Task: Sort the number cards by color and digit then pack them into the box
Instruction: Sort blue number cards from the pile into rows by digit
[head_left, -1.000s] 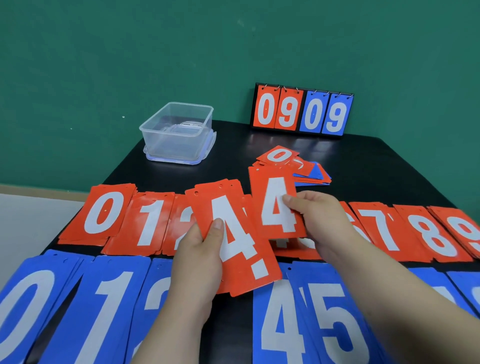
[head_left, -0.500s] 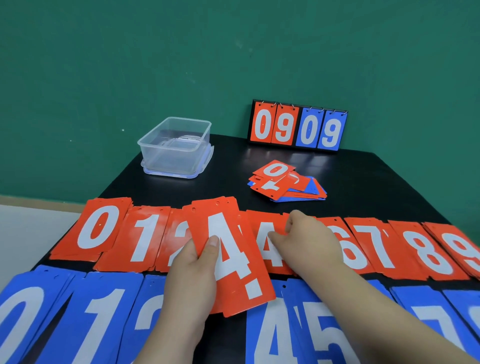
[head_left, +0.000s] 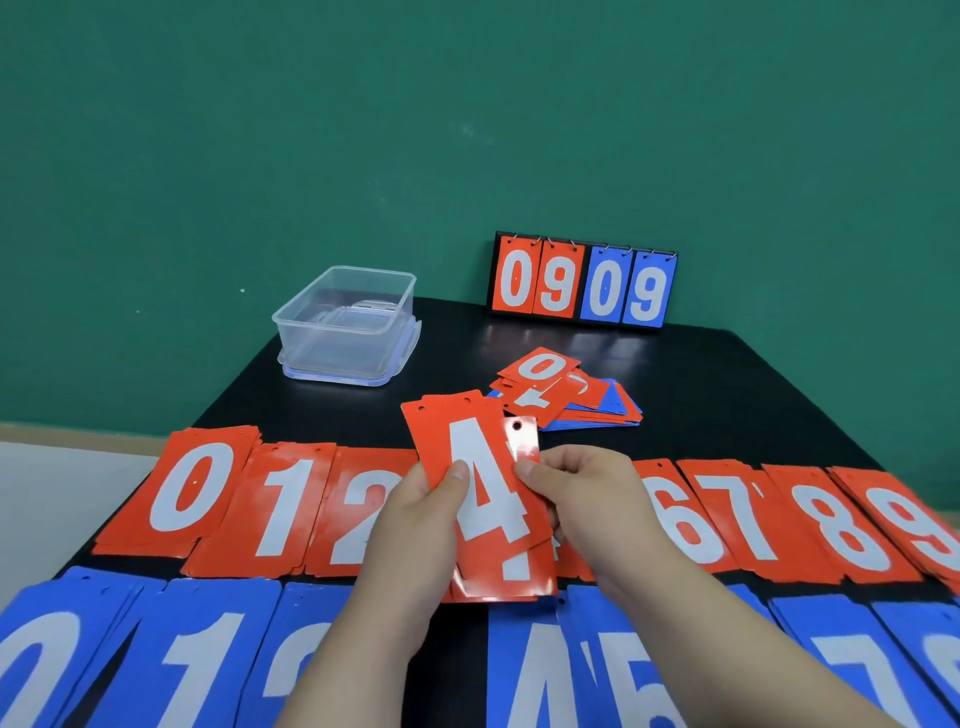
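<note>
— Which step?
— I'm watching the red 4s (head_left: 485, 501) being squared, lifted over the middle of the red row (head_left: 291, 499). The left hand (head_left: 415, 514) is gripping them and the right hand (head_left: 582, 499) is pinching their right edge.
— Next?
— I'm guessing they get laid down, then a reach for the far pile (head_left: 566, 395). The box (head_left: 345, 322) is waiting far left.

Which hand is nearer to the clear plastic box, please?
Left: the left hand is in front and slightly right of the clear plastic box; the right hand is farther right.
</note>
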